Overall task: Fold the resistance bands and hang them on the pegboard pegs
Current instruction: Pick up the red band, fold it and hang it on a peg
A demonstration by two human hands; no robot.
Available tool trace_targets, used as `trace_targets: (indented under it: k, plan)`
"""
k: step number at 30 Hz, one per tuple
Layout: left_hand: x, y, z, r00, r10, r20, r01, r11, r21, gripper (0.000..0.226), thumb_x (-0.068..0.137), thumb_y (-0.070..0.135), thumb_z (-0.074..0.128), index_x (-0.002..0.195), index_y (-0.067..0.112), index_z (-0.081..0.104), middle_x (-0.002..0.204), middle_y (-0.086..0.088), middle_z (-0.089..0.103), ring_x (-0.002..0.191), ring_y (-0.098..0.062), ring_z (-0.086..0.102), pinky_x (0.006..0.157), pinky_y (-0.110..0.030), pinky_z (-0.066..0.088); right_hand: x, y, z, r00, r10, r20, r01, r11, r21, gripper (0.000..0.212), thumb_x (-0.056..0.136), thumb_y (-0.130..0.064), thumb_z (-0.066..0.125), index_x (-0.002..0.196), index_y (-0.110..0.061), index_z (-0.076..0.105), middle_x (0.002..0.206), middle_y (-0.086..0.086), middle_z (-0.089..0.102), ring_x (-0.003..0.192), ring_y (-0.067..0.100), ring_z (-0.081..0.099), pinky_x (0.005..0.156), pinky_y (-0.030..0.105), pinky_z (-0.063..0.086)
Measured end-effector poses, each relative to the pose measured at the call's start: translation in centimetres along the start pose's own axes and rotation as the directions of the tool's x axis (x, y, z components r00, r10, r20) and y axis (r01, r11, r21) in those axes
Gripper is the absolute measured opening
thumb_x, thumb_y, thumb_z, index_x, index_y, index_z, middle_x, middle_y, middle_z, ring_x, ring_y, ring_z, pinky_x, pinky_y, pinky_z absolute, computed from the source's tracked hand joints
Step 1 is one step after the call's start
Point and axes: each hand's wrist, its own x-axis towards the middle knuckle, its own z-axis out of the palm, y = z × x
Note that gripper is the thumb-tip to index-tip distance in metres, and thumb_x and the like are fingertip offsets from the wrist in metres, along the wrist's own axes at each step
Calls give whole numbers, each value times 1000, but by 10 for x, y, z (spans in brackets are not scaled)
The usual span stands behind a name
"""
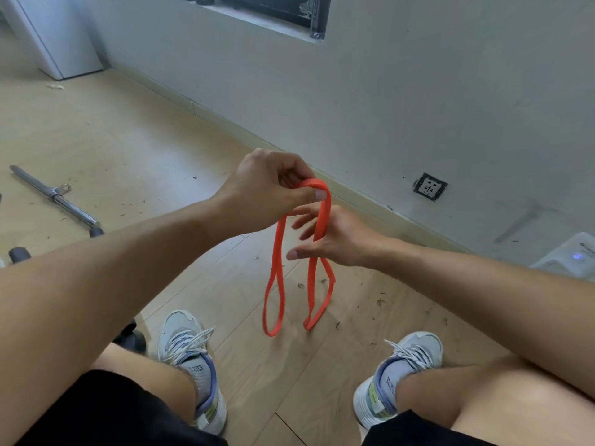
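An orange resistance band (277, 278) hangs doubled over in front of me, its two loops dangling toward the floor between my shoes. My left hand (270, 185) pinches the fold at the top between thumb and fingers. Just below, my right hand (331, 239) has its fingers spread, with one strand of the band running across the fingers; it does not grip the band. No pegboard or pegs are in view.
A grey wall with a socket (429, 187) runs along the right. A metal bar (54, 196) lies on the wooden floor at the left. A white unit (64, 43) stands at the back left, and a white device (570, 259) at the right edge.
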Motion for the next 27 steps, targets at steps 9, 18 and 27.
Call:
trace_targets:
  k: [9,18,27]
  plan:
    - [-1,9,-4,988,-142,-59,116,940,-322,21,84,24,79,99,9,75,89,-9,75,82,-18,75,75,-30,63,8,-3,13,996,33,83,-53,966,254,13,87,-18,82,91,-10,73,92,3,78,89,16,75,88,34,57]
    - [7,1,-24,909,-353,-221,119,729,-674,14,91,15,72,100,7,66,92,-9,69,87,-22,74,84,-41,62,10,43,-5,974,186,131,-184,983,-23,7,89,-11,79,90,-14,72,93,6,76,89,21,77,88,35,62]
    - [10,-60,-41,827,-528,-191,326,729,-602,8,96,20,66,100,13,65,97,-7,69,93,-17,72,92,-43,59,5,64,-30,966,232,115,-215,966,-147,11,91,-16,77,90,-25,71,89,-1,75,83,13,75,76,24,57]
